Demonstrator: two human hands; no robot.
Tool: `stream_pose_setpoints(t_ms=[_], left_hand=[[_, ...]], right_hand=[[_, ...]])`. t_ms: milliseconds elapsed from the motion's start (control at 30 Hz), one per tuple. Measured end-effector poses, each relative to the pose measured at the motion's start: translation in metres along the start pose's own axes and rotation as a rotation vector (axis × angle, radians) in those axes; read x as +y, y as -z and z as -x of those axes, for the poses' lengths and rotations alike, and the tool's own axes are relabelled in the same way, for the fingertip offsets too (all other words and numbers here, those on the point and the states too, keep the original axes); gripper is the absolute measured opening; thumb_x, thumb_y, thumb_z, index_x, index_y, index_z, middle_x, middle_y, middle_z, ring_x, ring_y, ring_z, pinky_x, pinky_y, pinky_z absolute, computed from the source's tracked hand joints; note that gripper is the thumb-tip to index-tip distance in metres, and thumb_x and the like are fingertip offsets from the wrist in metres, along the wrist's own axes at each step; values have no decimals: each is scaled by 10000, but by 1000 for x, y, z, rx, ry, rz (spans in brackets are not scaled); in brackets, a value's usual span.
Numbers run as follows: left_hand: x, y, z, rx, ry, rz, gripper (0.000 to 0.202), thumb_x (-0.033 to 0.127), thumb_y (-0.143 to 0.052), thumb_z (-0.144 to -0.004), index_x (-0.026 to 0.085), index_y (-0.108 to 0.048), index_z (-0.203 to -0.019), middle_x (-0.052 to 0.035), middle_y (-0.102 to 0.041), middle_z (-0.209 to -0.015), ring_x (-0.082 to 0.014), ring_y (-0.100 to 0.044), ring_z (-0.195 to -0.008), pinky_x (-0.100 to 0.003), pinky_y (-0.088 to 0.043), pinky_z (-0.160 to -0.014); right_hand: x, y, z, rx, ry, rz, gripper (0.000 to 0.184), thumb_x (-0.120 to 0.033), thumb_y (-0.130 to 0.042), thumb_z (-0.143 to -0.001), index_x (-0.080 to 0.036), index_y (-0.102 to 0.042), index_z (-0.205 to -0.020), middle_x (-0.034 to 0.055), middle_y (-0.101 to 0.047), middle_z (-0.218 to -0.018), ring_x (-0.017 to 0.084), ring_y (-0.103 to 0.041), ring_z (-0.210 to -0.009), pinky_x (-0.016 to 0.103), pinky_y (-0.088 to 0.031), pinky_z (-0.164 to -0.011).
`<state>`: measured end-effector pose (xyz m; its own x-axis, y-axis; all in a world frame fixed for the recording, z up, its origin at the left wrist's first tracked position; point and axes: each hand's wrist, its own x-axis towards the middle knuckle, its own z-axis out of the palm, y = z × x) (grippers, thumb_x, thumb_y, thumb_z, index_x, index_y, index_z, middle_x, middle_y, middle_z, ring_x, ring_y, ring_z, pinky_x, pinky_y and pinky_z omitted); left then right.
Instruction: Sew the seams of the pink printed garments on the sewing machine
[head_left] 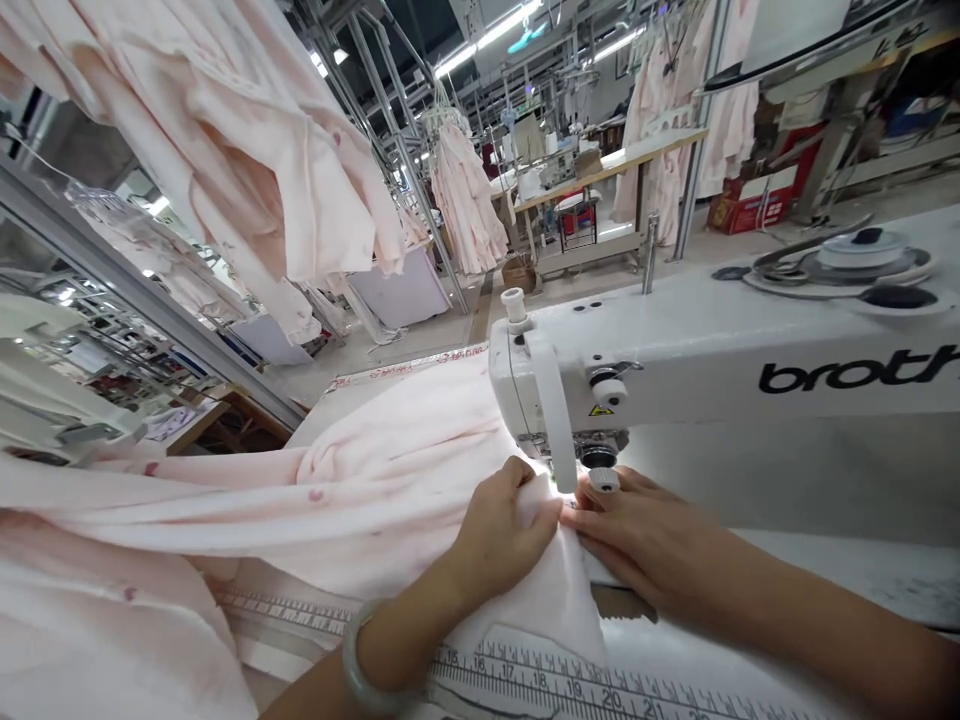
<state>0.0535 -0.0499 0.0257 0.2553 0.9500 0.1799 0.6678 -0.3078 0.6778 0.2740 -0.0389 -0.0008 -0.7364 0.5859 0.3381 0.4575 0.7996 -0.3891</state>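
Observation:
A pale pink fabric piece (405, 470) with small dark pink marks spreads over the sewing machine bed and trails off to the left. My left hand (499, 525) is closed on its edge, just left of the needle area. On the right, my right hand (637, 530) lies beside the presser area, fingers stretched out over the fabric edge and partly hidden behind a white knob. The white sewing machine head (720, 360) stands directly above both hands, lit near the needle. The needle and presser foot are mostly hidden.
A printed ruler strip (570, 685) runs along the table's front. Pink garments (247, 150) hang overhead at the left, and more hanging garments (465, 195) appear farther back. Behind the machine are a wooden-edged worktable (615, 170) and a red box (754, 200) on the floor.

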Motion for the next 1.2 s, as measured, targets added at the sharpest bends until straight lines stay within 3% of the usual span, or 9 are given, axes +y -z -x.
stream_pose_setpoints(t_ms=[233,367,500,600,733,900,1067,1133,1200], left_hand=[[-5,-10,6,6,-49,-277,283,241,-663,-809,222,-498,-1038,-93,-636,-1044,-303,-596,-999,-505,-532,-907],[-16,-11,6,-31,-126,-327,287,94,-594,-763,205,-552,-1025,-97,-640,-1073,-292,-582,-1041,-465,-538,-912],[-22,-7,4,-23,-308,-334,291,53,-603,-779,205,-620,-1026,-71,-651,-1089,-243,-580,-1026,-368,-523,-901],[-24,-6,3,-28,-511,-543,167,82,-555,-900,193,-652,-979,-71,-670,-1010,-231,-587,-941,-365,-499,-870],[-24,-5,2,-32,-704,-764,258,69,-420,-993,168,-657,-968,-85,-688,-985,-220,-598,-882,-372,-474,-831],[-21,-4,0,-146,-628,-735,246,51,-439,-969,162,-653,-1016,-71,-692,-946,-226,-615,-899,-363,-500,-826],[-11,4,-4,-296,-624,-770,212,31,-492,-900,134,-666,-965,-87,-690,-921,-250,-623,-885,-377,-526,-781],[-8,7,-5,-346,-622,-790,182,64,-525,-878,119,-671,-973,-97,-693,-934,-261,-623,-874,-389,-532,-775],[-7,8,-4,-356,-614,-788,200,124,-557,-870,98,-667,-1036,-113,-700,-979,-271,-626,-880,-402,-538,-797]], right_hand=[[9,-1,2,-31,28,-23,291,-306,-387,-1102,-261,-671,-1149,54,-702,-1046,256,-618,-975,452,-434,-905],[9,-1,1,-43,35,-12,298,-317,-371,-1113,-280,-641,-1233,32,-701,-1042,232,-616,-897,435,-428,-880],[7,0,0,-23,43,-5,301,-313,-376,-1109,-265,-669,-1156,32,-709,-1028,238,-617,-900,427,-433,-860],[6,1,0,-29,41,-3,325,-315,-384,-1103,-250,-692,-1022,37,-711,-972,241,-615,-873,421,-441,-830],[7,1,0,-19,48,5,329,-315,-389,-1100,-252,-700,-1014,34,-715,-972,243,-626,-896,432,-433,-850],[8,0,1,65,69,75,339,-295,-379,-1104,-238,-698,-1006,31,-708,-942,213,-628,-826,428,-421,-891],[12,-5,2,139,109,205,327,-271,-361,-1109,-210,-570,-1353,30,-711,-931,214,-645,-822,431,-418,-931],[13,-5,0,128,124,265,334,-254,-330,-1111,-218,-596,-1309,18,-705,-867,218,-640,-806,425,-428,-901],[13,-3,-4,151,138,337,355,-231,-315,-1101,-228,-670,-1126,14,-683,-777,223,-624,-773,433,-431,-902]])
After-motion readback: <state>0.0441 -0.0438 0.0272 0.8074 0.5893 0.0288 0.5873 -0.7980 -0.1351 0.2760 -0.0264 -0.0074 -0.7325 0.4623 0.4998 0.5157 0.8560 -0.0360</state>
